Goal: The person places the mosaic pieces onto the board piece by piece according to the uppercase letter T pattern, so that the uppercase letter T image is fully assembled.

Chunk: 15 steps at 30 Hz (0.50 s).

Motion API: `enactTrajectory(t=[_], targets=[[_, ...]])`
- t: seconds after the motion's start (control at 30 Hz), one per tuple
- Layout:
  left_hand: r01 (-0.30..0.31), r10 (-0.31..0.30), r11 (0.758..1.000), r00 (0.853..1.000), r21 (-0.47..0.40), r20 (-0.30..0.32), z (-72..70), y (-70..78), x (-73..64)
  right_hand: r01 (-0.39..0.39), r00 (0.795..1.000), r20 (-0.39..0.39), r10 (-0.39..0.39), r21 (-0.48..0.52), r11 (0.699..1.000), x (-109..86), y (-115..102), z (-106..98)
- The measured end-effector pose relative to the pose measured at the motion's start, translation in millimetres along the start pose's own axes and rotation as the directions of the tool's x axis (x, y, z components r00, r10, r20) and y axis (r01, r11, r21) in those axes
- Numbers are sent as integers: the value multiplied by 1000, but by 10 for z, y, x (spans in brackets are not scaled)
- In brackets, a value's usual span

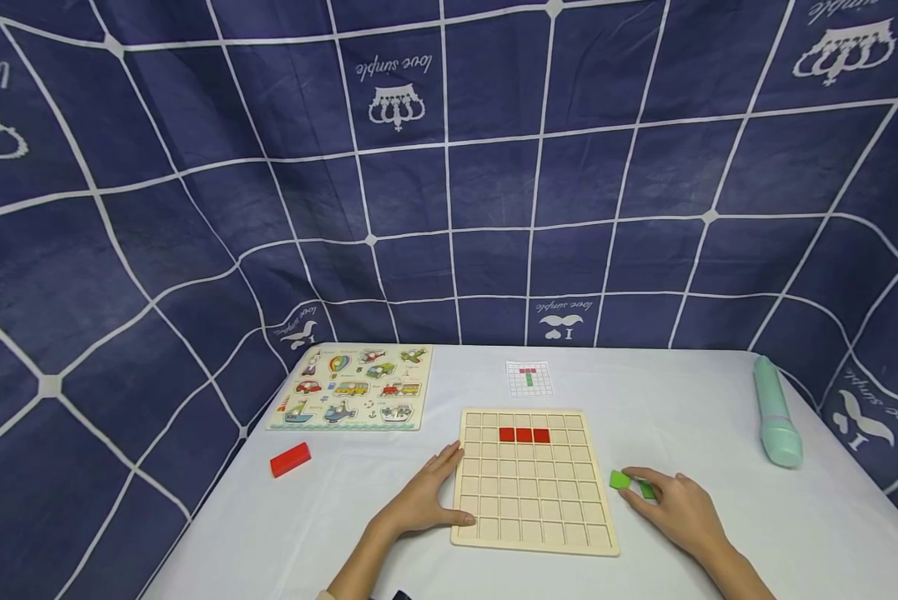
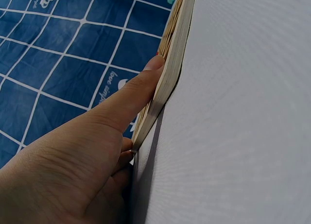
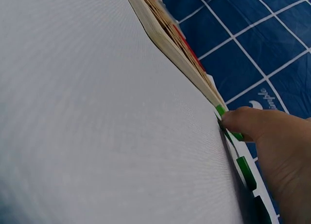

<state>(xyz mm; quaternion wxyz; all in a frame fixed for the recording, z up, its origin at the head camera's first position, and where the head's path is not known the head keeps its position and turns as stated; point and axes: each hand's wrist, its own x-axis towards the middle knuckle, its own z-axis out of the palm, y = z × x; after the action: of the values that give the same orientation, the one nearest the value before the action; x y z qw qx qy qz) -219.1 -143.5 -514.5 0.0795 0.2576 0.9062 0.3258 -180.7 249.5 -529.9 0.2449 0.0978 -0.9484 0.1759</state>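
Note:
A pale wooden grid board lies on the white table, with three red square tiles side by side in one of its far rows. My left hand rests spread at the board's left edge, its thumb lying over the near left corner. Just right of the board, my right hand pinches a green square tile between thumb and forefinger. Another green tile lies partly hidden under that hand. In the right wrist view, a green tile shows below the thumb.
Behind the board lies a small printed grid card with a red and green T pattern. A picture puzzle board sits at the back left, a red block in front of it. A mint-green cylindrical object lies at the far right.

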Motion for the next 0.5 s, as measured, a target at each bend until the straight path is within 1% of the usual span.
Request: enactTrajectory(t=[0.3,0.5], targets=[[-9,9,1000,1000,-5,0,4,-22,5,62,996,-59,-60,32,998,57,-111,26],[-15,15,1000,1000,-7,-2,8,-32,9,114,991,-78,-110,52,992,116,-259,125]])
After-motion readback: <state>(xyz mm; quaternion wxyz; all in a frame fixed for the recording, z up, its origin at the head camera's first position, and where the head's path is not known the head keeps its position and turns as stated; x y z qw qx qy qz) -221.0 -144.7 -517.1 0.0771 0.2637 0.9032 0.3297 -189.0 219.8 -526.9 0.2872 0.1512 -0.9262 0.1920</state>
